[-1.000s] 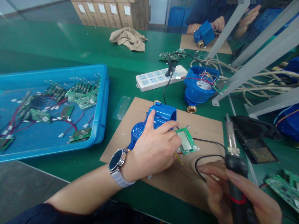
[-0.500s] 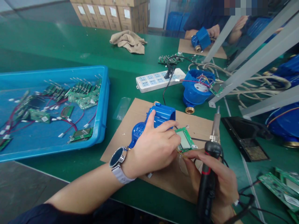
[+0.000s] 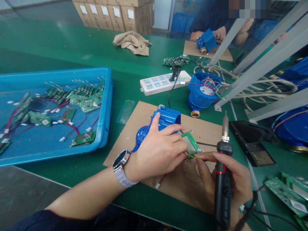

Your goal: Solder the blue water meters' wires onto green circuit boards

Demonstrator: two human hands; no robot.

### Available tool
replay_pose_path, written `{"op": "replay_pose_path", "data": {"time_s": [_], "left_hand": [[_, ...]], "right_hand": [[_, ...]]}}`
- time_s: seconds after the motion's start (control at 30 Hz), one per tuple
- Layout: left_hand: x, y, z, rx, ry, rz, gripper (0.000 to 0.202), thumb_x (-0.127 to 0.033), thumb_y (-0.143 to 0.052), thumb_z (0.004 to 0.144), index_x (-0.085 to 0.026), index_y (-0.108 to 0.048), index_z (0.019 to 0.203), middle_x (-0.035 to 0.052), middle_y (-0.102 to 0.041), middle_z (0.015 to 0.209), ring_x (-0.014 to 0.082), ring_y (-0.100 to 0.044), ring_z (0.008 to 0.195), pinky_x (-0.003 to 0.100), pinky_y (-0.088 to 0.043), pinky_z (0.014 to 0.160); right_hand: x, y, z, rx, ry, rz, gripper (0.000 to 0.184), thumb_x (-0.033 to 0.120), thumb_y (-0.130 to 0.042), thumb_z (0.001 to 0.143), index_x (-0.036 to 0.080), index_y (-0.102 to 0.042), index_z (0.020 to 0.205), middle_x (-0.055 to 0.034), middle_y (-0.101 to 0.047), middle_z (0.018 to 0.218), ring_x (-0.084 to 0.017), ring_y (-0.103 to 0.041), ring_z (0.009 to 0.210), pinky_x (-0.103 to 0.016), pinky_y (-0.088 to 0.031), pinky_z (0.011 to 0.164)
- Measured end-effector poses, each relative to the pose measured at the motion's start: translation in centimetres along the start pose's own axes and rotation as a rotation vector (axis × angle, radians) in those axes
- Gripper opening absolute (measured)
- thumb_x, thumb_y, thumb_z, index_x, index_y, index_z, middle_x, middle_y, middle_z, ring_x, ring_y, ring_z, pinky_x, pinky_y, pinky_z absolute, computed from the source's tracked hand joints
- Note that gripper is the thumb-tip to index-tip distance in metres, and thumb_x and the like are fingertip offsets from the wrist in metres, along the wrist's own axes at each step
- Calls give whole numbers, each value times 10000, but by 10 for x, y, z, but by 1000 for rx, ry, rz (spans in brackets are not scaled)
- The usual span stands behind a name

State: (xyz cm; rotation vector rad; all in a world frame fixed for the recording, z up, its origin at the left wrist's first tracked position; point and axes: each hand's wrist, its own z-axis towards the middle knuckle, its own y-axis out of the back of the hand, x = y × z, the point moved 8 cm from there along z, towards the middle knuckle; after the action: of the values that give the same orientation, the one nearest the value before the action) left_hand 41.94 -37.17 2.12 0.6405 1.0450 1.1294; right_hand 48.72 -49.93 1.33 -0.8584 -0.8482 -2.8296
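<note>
My left hand reaches over a blue water meter, its index finger resting on the housing. Its other fingers are closed on a green circuit board with a small grey display; their grip is partly hidden. Between the thumb and forefinger of my right hand, a thin yellow wire is pinched beside the board. That same hand also carries a black soldering iron, tip upward and away from the board. Below my left hand, a red and black lead with a white connector pokes out.
Cardboard lies under the meter. A blue tray of circuit boards stands left. Behind are a power strip and another opened meter. Grey frame bars, an iron stand and loose boards are right. Across the table, another person handles a meter.
My right hand has moved slightly right with the soldering iron, drawing the yellow wire outward. The board has tilted a little. The lead with the white connector shows more below my left hand.
</note>
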Motion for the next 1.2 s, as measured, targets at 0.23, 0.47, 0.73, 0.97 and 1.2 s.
{"op": "replay_pose_path", "data": {"time_s": [0.23, 0.47, 0.73, 0.97, 1.2], "left_hand": [[1, 2, 0, -8, 5, -32, 125, -248, -549, 889, -215, -621, 792, -35, -695, 806, 175, -531, 1184, 560, 65, 1136], [2, 4, 0, -40, 29, -77, 106, -212, -545, 890, -227, -603, 803, -51, -694, 792, 147, -542, 1177, 525, 47, 1147], [1, 6, 1, -38, 31, -98, 112, -172, -527, 875, -233, -611, 834, -47, -713, 821, 153, -543, 1180, 527, 29, 1149], [1, 6, 0, -47, 32, -88, 115, -203, -532, 883, -226, -597, 791, -50, -704, 795, 156, -559, 1149, 519, 24, 1153], [1, 7, 0, -65, 20, -77, 119, -191, -530, 892, -225, -594, 798, -59, -701, 806, 136, -546, 1170, 502, 16, 1154]], "right_hand": [[-13, -1, -1, 11, -135, 36, 394, 150, -742, 702, 220, -557, 1042, 11, -693, 757, -169, -680, 663, -325, -543, 639], [-18, -3, -2, 42, -229, 43, 321, 193, -726, 726, 229, -547, 990, 7, -680, 768, -150, -660, 632, -297, -547, 594], [-16, -5, -1, 28, -74, 114, 447, 111, -735, 695, 202, -543, 1088, 9, -672, 779, -132, -652, 611, -239, -537, 537], [-18, -6, -4, 45, -139, 21, 329, 161, -737, 724, 205, -562, 999, 21, -668, 766, -115, -636, 615, -255, -533, 602], [-13, -6, -1, 31, -144, 113, 387, 118, -726, 719, 217, -548, 1048, 12, -670, 809, -133, -654, 655, -264, -550, 593]]}}
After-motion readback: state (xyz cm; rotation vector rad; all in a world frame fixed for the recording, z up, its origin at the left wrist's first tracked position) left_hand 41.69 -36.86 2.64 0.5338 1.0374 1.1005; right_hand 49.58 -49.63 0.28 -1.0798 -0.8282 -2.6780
